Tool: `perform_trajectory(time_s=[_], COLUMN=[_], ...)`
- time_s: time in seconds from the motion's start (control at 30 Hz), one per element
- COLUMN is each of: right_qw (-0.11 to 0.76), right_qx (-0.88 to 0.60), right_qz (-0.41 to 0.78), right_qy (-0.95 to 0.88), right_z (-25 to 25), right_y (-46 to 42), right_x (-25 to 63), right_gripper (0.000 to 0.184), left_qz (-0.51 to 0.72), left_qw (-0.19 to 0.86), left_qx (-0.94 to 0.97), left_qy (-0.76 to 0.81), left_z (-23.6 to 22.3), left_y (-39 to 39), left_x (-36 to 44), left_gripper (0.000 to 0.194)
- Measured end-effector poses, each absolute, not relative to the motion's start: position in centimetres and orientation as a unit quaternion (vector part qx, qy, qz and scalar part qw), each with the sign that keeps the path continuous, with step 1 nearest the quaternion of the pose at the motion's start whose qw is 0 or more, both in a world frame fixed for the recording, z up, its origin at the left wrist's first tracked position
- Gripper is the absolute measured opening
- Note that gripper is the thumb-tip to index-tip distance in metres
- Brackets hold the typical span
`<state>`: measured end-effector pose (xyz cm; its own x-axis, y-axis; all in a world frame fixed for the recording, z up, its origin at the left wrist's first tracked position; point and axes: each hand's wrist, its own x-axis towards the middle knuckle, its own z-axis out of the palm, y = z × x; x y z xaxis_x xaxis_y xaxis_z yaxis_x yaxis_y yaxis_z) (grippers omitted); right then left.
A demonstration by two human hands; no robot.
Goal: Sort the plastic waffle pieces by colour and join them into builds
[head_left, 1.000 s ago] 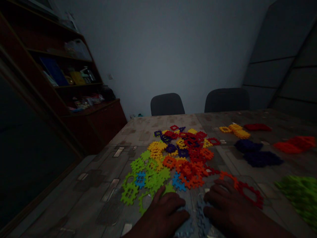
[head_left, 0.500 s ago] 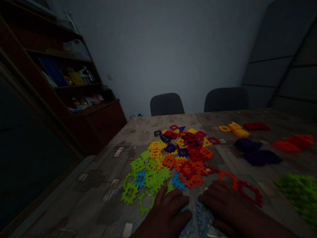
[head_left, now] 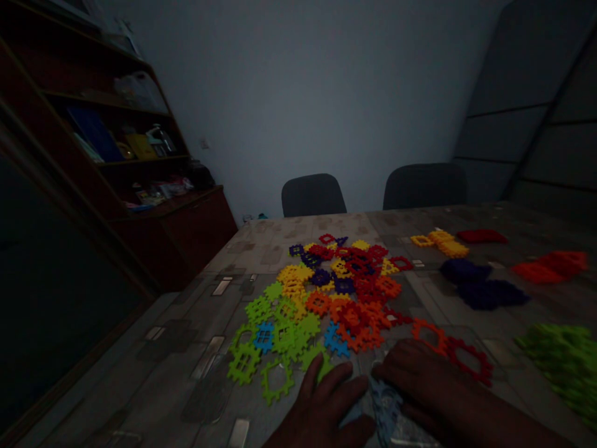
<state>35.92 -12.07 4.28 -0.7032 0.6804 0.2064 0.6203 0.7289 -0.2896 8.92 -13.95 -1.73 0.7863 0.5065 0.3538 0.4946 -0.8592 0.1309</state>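
At the near edge of the view, my left hand [head_left: 329, 401] rests low over the table with its fingers spread and nothing in them. My right hand [head_left: 420, 376] is closed over a pile of dull blue toothed building tiles [head_left: 386, 404], its fingers curled at their far end. Part of that pile is hidden under the right palm. Just beyond my left fingertips lie green toothed tiles [head_left: 284, 336]. A bright blue tile [head_left: 336, 339] lies between the green and orange ones.
Red, yellow, purple and orange tiles [head_left: 357, 317] form a loose heap mid-table. Sorted groups stand at right: yellow [head_left: 450, 244], purple [head_left: 492, 294], orange-red [head_left: 553, 267] and green [head_left: 562, 367]. Two dark chairs [head_left: 313, 196] stand behind the table [head_left: 205, 348]; a shelf unit [head_left: 186, 218] is at left.
My left hand has shifted slightly right and its fingers have spread more. My right hand has curled tighter over the dull blue tiles. The camera view has moved slightly.
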Motion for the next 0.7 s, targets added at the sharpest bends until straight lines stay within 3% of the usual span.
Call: perform_trajectory(time_s=[0.1,0.23,0.4,0.53,0.7], right_qw=[0.098,0.125,0.152,0.158,0.171], right_qx=[-0.353,-0.373,-0.464,-0.503,-0.549], right_qz=[0.119,0.144,0.173,0.143,0.02], right_qy=[-0.923,-0.908,-0.855,-0.838,-0.818], right_z=[3.6,2.0,2.5,2.5,-0.9], right_y=[-12.2,-12.6,-13.2,-14.0,-15.7], right_x=[36.5,38.5,39.3,37.9,34.4], right_gripper=[0.065,0.073,0.067,0.07,0.085], left_qz=[0.204,0.219,0.239,0.249,0.273], left_qw=[-0.001,-0.019,-0.006,-0.011,-0.02], left_qx=[0.945,0.948,0.943,0.943,0.935], left_qy=[0.254,0.231,0.231,0.219,0.226], left_z=[-1.0,-0.1,0.1,0.5,1.0], left_y=[-13.8,-13.4,-12.9,-12.9,-12.8], left_x=[8.7,7.7,6.8,7.1,7.3], left_gripper=[0.024,0.015,0.033,0.019,0.025])
